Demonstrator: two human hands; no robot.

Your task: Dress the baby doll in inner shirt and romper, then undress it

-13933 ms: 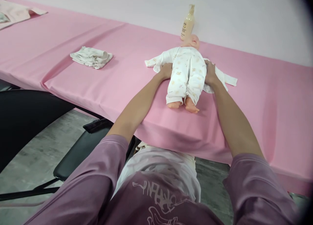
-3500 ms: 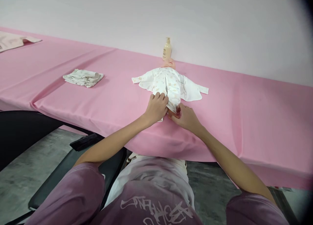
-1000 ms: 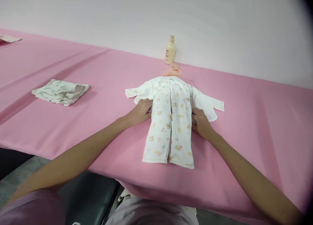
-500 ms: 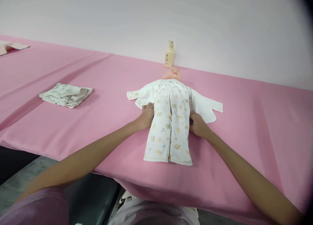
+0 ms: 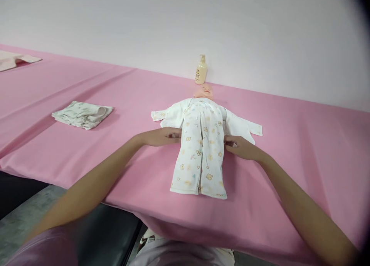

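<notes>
The trousers (image 5: pixel 199 150), white with small printed animals, lay on the front of the doll (image 5: pixel 206 92), on the pink tabletop (image 5: pixel 138 112). Their top reached up close to the doll's chin, and the two legs ran down side by side, a narrow gap between them, with the hems near the front edge. The doll was on its back, its head pointing to the wall (image 5: pixel 274 39). Its white shirt (image 5: pixel 239 123) spread out from under the trousers, one sleeve stretched to each side.

The left hand (image 5: pixel 162 136) was at the left edge of the trousers, and the right hand (image 5: pixel 244 147) at the right edge, just below the shirt. Both hands had bent fingers against the cloth, but the tips were hidden, so I could not tell whether they gripped it or only touched it.

Just beyond the doll's head stood a pale yellow pump bottle (image 5: pixel 201 71), close to the wall. Well to the left, a folded printed cloth (image 5: pixel 83 114) lay flat, and a pale pink cloth (image 5: pixel 19 60) showed at the far left. Below the near edge were a black seat (image 5: pixel 108 235) and part of the grey floor (image 5: pixel 31 206).
</notes>
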